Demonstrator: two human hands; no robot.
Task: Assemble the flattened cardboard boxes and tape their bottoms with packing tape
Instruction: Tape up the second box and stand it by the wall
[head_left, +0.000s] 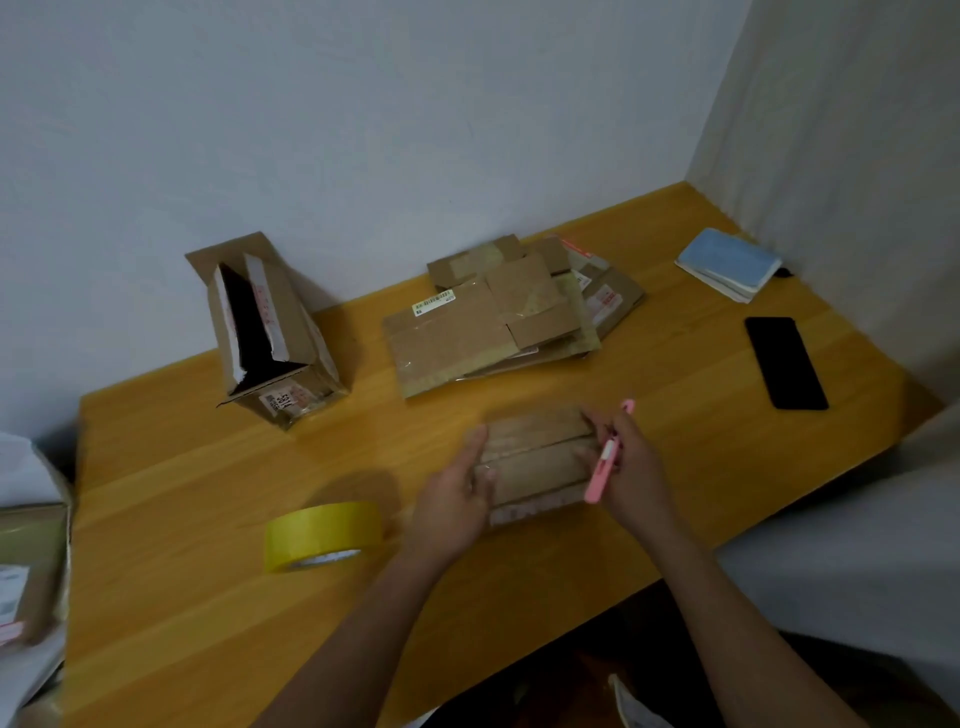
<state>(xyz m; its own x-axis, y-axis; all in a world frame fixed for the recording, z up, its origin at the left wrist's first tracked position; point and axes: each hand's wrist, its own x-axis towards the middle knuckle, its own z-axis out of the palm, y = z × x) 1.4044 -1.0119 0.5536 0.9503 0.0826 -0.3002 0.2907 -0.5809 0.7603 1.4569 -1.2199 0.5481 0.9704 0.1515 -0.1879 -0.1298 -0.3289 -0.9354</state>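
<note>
The white label low on the front of the upright brown cardboard box, at the back left of the wooden counter, shows the digits "5814". The white barcode sticker on the flattened brown cardboard pile is too small to read.

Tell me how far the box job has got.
Done, it seems: one assembled box stands at the back left. In hand: both hands, left and right, hold a small box; the right also grips a pink cutter. Left: the flattened stack. The tape roll lies beside it.
</note>
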